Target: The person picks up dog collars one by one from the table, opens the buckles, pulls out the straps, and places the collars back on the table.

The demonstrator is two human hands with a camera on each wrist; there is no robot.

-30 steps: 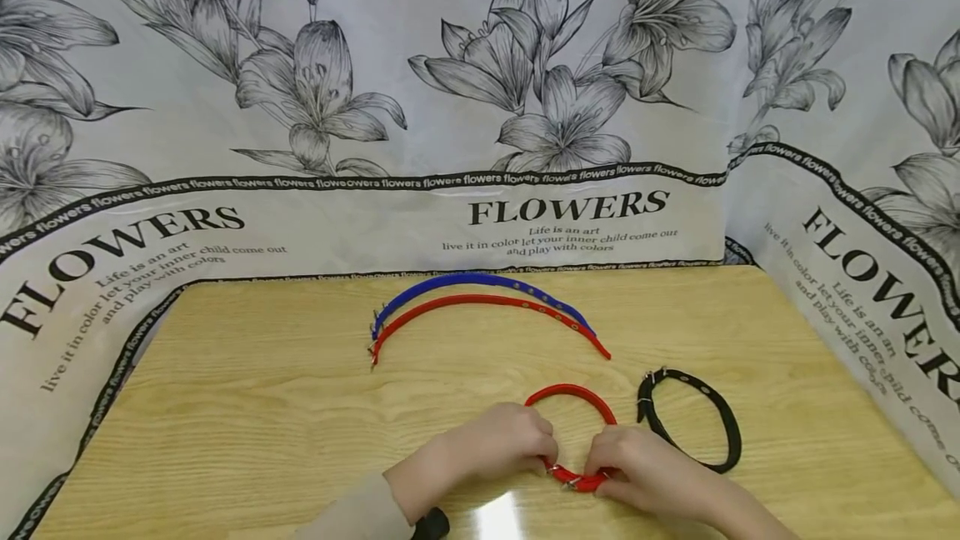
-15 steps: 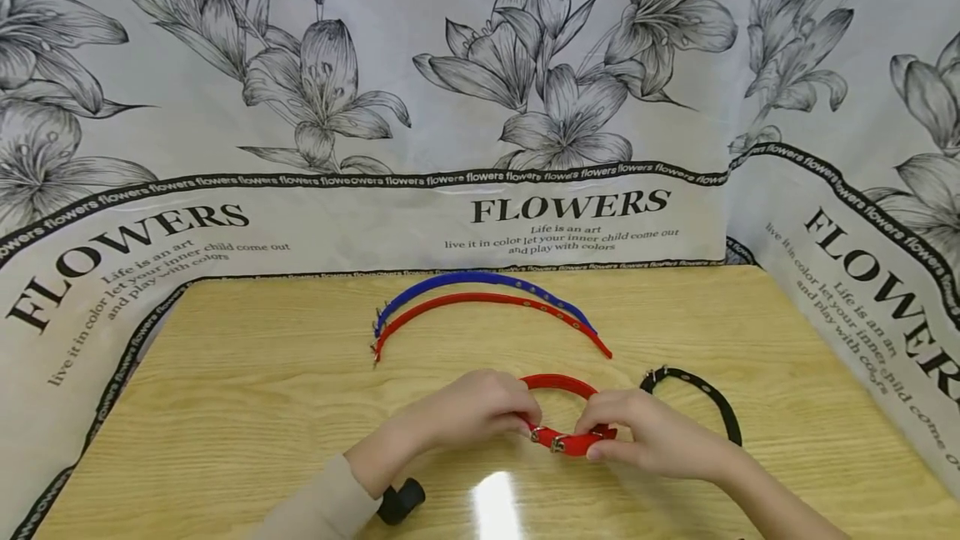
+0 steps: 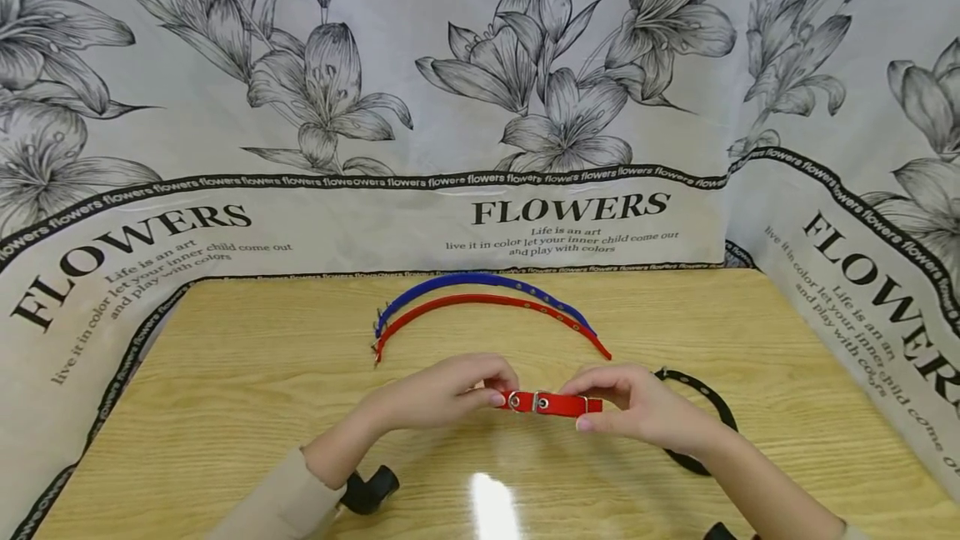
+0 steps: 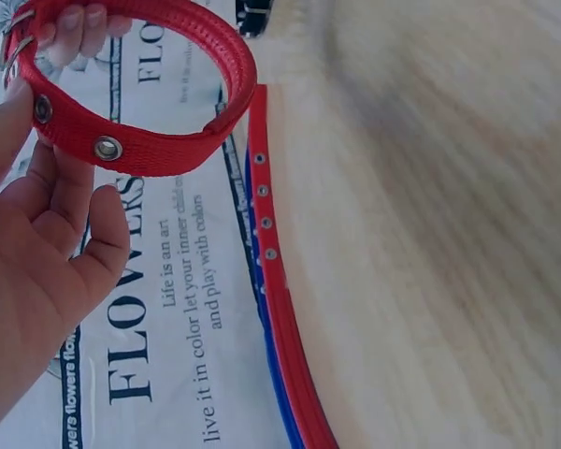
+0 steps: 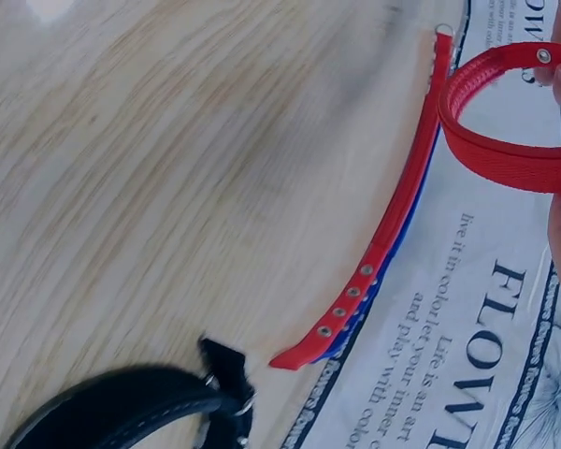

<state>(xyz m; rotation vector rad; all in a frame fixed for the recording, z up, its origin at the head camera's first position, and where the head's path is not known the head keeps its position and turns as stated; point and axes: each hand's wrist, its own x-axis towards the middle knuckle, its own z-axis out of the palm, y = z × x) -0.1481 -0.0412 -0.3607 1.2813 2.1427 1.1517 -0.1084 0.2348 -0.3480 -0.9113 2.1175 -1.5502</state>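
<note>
A red collar (image 3: pixel 558 404), buckled into a ring, is held up off the table between both hands. My left hand (image 3: pixel 442 390) pinches it between thumb and fingers beside the D-ring and metal buckle. Across from it, my right hand (image 3: pixel 637 407) pinches the same collar near the tucked strap end, by a metal keeper. The left wrist view shows the loop (image 4: pixel 159 154) with eyelets facing the palm. At the right edge of the right wrist view, the loop (image 5: pixel 505 168) covers part of the hand.
Behind the hands, an unbuckled red collar (image 3: pixel 465 299) lies in an arc against a blue one (image 3: pixel 472 277). A black collar (image 3: pixel 726 415), closed in a loop, lies right of and partly behind the right hand. A flower-printed cloth (image 3: pixel 360 232) hangs along the table's back edge.
Both hands have raised the buckled red collar from near the table's front and tilted it, so its buckle side faces the head camera. The collars on the table have stayed put.
</note>
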